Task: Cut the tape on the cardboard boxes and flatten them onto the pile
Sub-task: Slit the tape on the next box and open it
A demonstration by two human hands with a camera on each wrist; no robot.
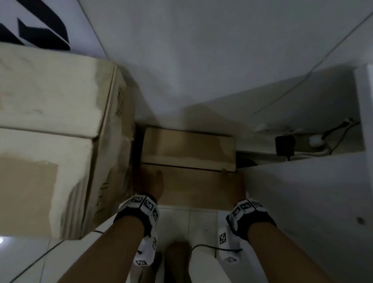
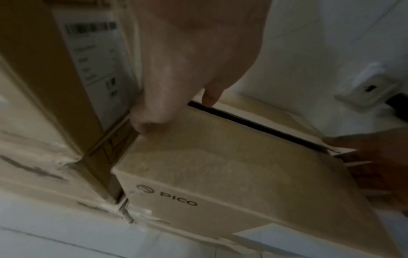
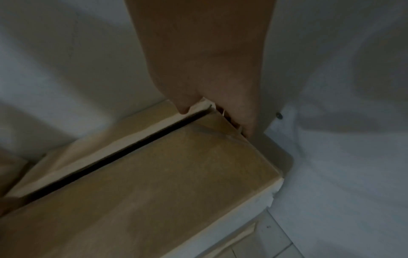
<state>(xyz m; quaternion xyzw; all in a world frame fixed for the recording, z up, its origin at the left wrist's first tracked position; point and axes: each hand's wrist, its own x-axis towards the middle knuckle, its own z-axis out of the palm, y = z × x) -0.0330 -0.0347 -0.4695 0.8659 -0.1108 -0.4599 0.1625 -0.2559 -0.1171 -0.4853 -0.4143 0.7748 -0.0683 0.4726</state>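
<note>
Right now your small cardboard box [image 1: 190, 182] sits on the tiled floor [image 1: 22, 255] in a corner, pressed between a much larger cardboard box [image 1: 35, 140] on your left and a white wall panel [image 1: 311, 210] on your right. Its two top flaps meet along a dark, narrow seam [image 2: 260, 125], and the side facing you carries a printed PICO logo [image 2: 167, 195].

Your left hand [image 2: 176, 69] lies on the near flap at its left end, fingers curled down over the edge beside the larger box, with the thumb tip at the seam. Your right hand [image 3: 212, 78] is at the right end of the seam, thumb on top and fingers tucked down along the side, gripping the torn, lifted corner of the flap there.

On the larger box a white shipping label [image 2: 95, 52] faces the small one. Beyond the right panel, a wall socket with a black plug [image 1: 284, 145] and cables sits low on the back wall [image 1: 212, 52].
</note>
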